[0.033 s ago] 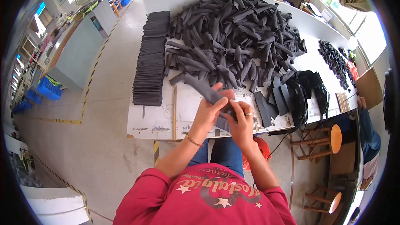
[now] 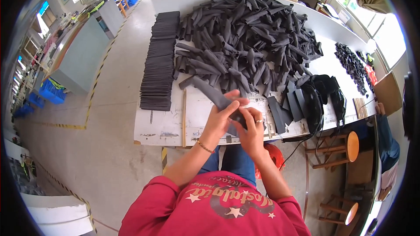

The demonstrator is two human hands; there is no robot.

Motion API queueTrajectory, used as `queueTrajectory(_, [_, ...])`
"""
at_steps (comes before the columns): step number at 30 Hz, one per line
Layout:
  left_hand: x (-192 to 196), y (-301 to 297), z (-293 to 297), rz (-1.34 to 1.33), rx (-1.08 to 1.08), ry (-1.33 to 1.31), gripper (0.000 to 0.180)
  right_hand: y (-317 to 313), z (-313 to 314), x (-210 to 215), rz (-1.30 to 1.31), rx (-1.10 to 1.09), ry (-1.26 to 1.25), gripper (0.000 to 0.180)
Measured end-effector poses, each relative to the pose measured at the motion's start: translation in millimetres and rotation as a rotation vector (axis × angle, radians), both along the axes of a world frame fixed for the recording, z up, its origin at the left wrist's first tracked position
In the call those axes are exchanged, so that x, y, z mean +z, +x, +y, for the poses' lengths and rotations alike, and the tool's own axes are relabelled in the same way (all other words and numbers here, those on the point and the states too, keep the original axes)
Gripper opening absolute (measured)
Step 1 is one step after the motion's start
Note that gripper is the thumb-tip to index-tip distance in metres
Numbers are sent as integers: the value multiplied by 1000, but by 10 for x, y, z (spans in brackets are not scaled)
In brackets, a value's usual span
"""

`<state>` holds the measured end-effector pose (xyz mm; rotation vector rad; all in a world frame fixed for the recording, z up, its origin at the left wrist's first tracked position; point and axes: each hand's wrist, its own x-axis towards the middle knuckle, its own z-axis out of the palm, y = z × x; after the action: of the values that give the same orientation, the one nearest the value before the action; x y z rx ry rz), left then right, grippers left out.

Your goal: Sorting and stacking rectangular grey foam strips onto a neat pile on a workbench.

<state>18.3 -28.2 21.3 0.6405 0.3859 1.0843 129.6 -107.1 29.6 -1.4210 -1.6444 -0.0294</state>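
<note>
Strip (image 2: 210, 92), dark: left hand (image 2: 217, 121) and right hand (image 2: 251, 131) pinching it over bench (image 2: 153, 127); heap (image 2: 245, 30) lying beyond; stack (image 2: 158, 65) sitting left.

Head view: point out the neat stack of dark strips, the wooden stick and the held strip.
Stack of dark strips (image 2: 159, 62): head view, its middle.
Wooden stick (image 2: 184, 119): head view, its middle.
Held strip (image 2: 211, 92): head view, its exposed stretch.

Open tabletop (image 2: 164, 122) at nine o'clock from the left hand (image 2: 220, 120), wooden strip (image 2: 184, 118) crossing it, dark stack (image 2: 160, 61) blocking ten, loose pile (image 2: 251, 35) blocking twelve, black bundle (image 2: 313, 100) at two from the right hand (image 2: 251, 129)
</note>
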Motion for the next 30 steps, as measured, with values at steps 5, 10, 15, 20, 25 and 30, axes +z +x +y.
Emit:
queueTrajectory(5, [-66,67,-80,-62,-7,-27,23,-59,41,-164,56,34,61,44])
queueTrajectory(10, [-76,47,-96,-59,22,-23,24,-112,99,-142,68,74,64,37])
queueTrajectory(15, [-101,-39,-40,-26,5,-55,27,-119,75,33,-18,81,1,37])
queueTrajectory(20, [-4,-155,59,-57,83,-36,29,45,-75,-32,-92,106,-116,37])
queueTrajectory(25, [20,-117,14,-79,100,-20,27,56,-39,-35,-112,131,-63,31])
queueTrajectory(30, [-54,-50,-75,-84,42,-33,26,-29,81,-8,-103,173,-13,28])
